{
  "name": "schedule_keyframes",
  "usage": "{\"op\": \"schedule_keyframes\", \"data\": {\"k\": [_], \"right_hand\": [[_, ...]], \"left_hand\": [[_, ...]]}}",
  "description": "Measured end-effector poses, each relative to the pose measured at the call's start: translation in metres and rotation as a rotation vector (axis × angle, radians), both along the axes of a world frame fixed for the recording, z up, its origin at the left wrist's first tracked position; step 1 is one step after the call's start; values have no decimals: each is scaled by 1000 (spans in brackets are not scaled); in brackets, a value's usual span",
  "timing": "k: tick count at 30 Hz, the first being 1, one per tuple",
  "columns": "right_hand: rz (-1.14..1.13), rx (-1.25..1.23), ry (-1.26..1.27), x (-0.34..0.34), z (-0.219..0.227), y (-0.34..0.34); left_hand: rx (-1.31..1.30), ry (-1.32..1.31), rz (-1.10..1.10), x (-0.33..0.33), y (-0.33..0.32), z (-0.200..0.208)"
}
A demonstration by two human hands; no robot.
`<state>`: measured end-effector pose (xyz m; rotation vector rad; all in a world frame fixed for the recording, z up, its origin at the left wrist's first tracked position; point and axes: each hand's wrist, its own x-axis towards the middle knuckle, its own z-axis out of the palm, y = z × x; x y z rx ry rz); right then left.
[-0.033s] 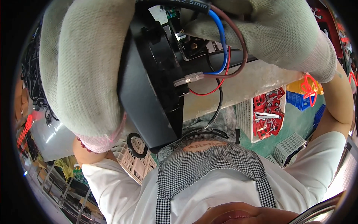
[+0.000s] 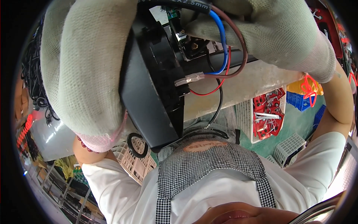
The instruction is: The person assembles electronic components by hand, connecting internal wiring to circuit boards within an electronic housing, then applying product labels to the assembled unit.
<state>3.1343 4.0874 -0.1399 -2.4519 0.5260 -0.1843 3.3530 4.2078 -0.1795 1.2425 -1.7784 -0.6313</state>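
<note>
My left hand (image 2: pixel 89 71), in a pale knitted glove, is closed around the side of a black angular housing (image 2: pixel 143 93) held up close in front of me. A thick black cable (image 2: pixel 179 4) crosses the top of it, with blue (image 2: pixel 225 41) and brown wires (image 2: pixel 244 48) looping out. The blue wire runs into a clear-sleeved connector (image 2: pixel 189 78) at the housing. My right hand (image 2: pixel 283 41), also gloved, reaches in behind these wires. Its fingers are bent together by the inner metal parts (image 2: pixel 194 45); what they pinch is hidden.
A grey work surface (image 2: pixel 246 80) lies below the housing. Beyond its edge, a white crate (image 2: pixel 244 119) holds red parts with wires. Blue bins (image 2: pixel 298 100) and a white basket (image 2: pixel 289 147) stand on the green floor. Black cables (image 2: pixel 35 74) hang at far left.
The black housing and my left hand have shifted very slightly to the right. My right hand stays in place behind the wires.
</note>
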Motion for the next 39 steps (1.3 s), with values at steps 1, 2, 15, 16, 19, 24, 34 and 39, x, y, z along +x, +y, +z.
{"op": "schedule_keyframes", "data": {"k": [1, 2, 15, 16, 19, 24, 34, 39], "right_hand": [[-12, -2, 13, -2, 2, 1], [-4, 47, 86, 5, 13, 6], [-9, 806, 159, -30, -36, -9], [1, 809, 153, -25, -51, -16], [559, 92, -264, -59, -54, -17], [333, 292, -43, -42, -38, -13], [533, -722, -6, -28, -40, -12], [-292, 194, 466, 22, 7, 26]], "left_hand": [[209, 109, 0, 1, -4, -7], [210, 91, 25, 3, 2, 0], [61, -258, 66, 8, 14, 25], [53, -291, 74, 7, 12, 26], [-66, -274, -30, -12, -16, 17], [-98, -415, -19, -7, -22, 11], [-257, -657, -24, -13, -15, 35], [-318, -765, -13, -18, -15, 37]]}}
